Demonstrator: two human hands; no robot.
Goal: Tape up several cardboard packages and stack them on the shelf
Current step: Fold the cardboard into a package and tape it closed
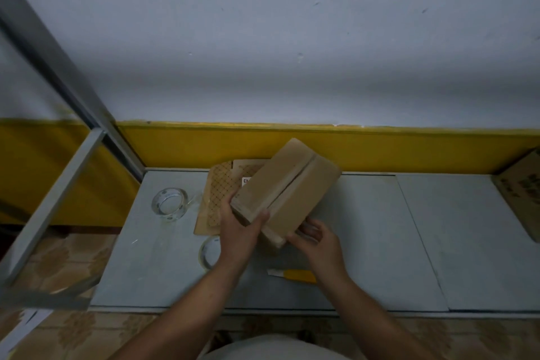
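A brown cardboard box [287, 188] is held tilted above the grey table [380, 242], its two top flaps meeting in a centre seam. My left hand [239, 231] grips its near-left corner, thumb on the top flap. My right hand [317, 238] cups the near-right lower corner from below. A roll of clear tape [169, 203] lies on the table to the left. A second tape roll [209, 251] is partly hidden behind my left wrist.
A yellow utility knife [293, 275] lies on the table between my forearms. Flattened patterned cardboard [216, 199] lies under the box. A grey metal shelf frame [58, 178] stands at the left. Another cardboard box [523, 190] sits at the far right edge.
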